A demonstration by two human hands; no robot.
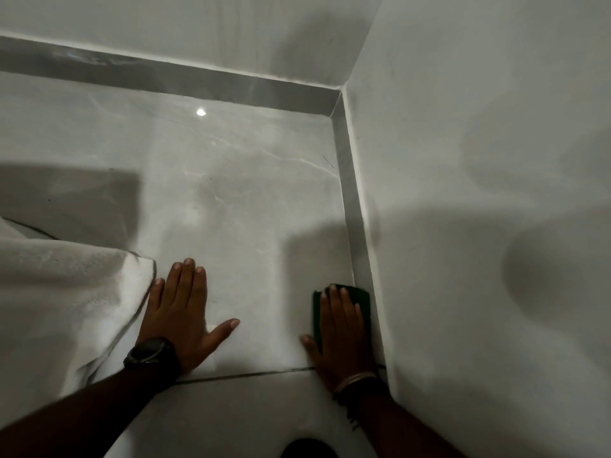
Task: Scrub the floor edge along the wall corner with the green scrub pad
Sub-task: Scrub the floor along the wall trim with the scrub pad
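Note:
My right hand (342,328) lies flat on the green scrub pad (362,296), pressing it to the grey marble floor (238,200). The pad sits right against the dark skirting strip (350,193) at the foot of the right wall, well short of the wall corner (337,105) further ahead. Most of the pad is hidden under my fingers. My left hand (185,312) rests palm down on the floor, fingers spread, holding nothing. A dark watch is on that wrist.
A white towel (66,299) lies bunched on the floor just left of my left hand. The right wall (479,193) and the far wall (198,24) meet at the corner. A grout line (244,375) crosses the floor under my wrists.

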